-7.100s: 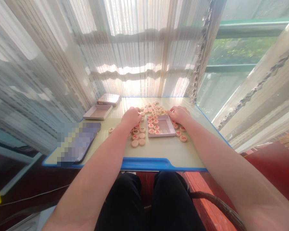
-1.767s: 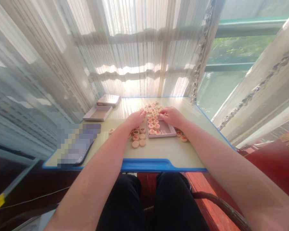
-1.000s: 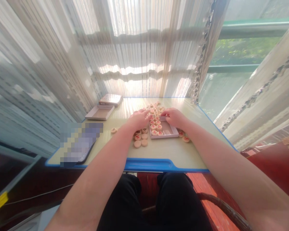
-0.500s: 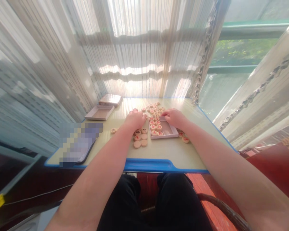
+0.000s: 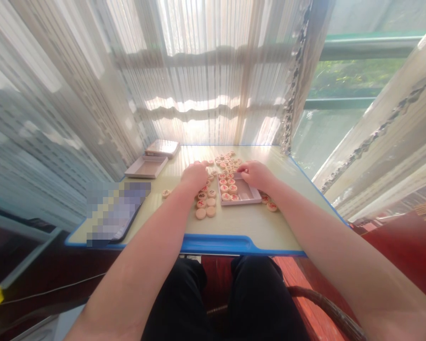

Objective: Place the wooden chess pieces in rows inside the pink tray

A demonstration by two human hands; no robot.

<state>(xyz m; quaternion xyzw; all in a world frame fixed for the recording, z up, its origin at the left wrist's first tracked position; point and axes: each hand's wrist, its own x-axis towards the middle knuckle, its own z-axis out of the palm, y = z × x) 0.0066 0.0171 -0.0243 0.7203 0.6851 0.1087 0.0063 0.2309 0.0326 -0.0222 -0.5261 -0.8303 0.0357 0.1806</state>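
Working among xiangqi pieces (image 5: 210, 201) on the tabletop (image 5: 216, 245), some inside a shallow pink tray (image 5: 240, 202), more heaped beyond and left of it. Curled left hand (image 5: 194, 176) beside the tray, curled right hand (image 5: 257, 174) over its far edge: both grips partly closed, contents impossible to tell. Left hand slightly further left than half a second ago.

The left hand (image 5: 194, 176) is pressed down among round wooden chess pieces (image 5: 228, 163) on a blue-edged table (image 5: 216, 244). The right hand (image 5: 256, 174) sits over the far corner of a shallow pale tray (image 5: 246, 201) holding more pieces. A flat box (image 5: 146, 166) and a lidded box (image 5: 162, 148) lie further left.
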